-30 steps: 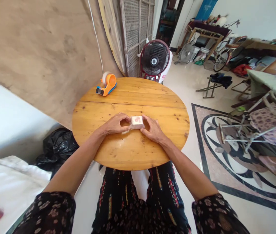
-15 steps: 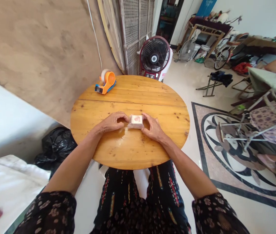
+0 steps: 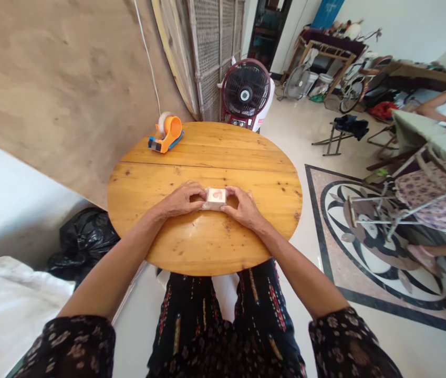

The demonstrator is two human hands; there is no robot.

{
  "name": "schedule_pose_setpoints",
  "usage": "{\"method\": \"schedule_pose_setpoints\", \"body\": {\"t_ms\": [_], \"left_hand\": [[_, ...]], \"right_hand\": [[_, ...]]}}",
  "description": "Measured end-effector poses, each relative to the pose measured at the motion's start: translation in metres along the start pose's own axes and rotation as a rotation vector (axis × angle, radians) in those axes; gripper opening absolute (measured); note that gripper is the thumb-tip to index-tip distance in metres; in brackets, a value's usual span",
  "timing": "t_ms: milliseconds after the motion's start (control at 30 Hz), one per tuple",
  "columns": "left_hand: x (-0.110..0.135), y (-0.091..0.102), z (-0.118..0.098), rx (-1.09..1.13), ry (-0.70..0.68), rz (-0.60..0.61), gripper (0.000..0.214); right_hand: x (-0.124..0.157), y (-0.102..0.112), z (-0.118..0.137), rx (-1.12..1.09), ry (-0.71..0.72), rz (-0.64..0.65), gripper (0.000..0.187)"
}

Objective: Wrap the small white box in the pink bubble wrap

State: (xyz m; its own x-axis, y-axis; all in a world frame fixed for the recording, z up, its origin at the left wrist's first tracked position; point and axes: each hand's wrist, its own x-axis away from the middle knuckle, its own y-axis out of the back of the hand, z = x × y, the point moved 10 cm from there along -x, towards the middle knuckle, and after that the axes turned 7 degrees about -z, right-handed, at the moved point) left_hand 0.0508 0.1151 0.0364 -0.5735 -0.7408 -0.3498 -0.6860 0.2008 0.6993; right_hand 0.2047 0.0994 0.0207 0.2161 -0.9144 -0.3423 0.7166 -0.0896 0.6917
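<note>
Round wooden counter [image 3: 207,247] bearing two things
An orange tape dispenser [image 3: 165,136] sits near the far left edge, well apart from a small pink-and-white box [image 3: 215,196] lying at the middle; the left hand [image 3: 179,199] and right hand [image 3: 243,208] rest on the wood, touching the box's ends

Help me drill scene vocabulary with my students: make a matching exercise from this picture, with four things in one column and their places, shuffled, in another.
Things
1. small box
2. tape dispenser
3. fan
4. black bag

Places
a. on the floor beyond the round table
b. held between the left hand and the right hand
c. on the floor to the left of the table
d. at the table's far left edge

Pairs: 1-b; 2-d; 3-a; 4-c
</note>
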Motion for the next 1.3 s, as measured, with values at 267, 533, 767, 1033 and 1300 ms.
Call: {"method": "schedule_pose_setpoints", "body": {"t_ms": [267,533,767,1033,1300], "left_hand": [[0.005,0.009,0.0,0.095,0.026,0.033,0.014],[0.002,0.001,0.004,-0.059,-0.001,-0.009,0.019],[0.003,0.016,0.01,-0.004,0.095,-0.126,0.023],[0.004,0.015,0.017,0.038,0.111,-0.173,0.057],[0.002,-0.01,0.016,0.219,0.105,-0.112,0.088]], "right_hand": [[0.001,-0.002,0.006,-0.017,0.037,0.046,0.084],[0.001,0.002,0.006,0.054,0.008,-0.033,0.071],[0.003,0.013,-0.002,0.115,-0.071,-0.154,0.073],[0.002,0.005,0.008,0.072,0.012,-0.051,0.079],[0.001,0.0,0.004,0.062,-0.007,-0.023,0.075]]}}
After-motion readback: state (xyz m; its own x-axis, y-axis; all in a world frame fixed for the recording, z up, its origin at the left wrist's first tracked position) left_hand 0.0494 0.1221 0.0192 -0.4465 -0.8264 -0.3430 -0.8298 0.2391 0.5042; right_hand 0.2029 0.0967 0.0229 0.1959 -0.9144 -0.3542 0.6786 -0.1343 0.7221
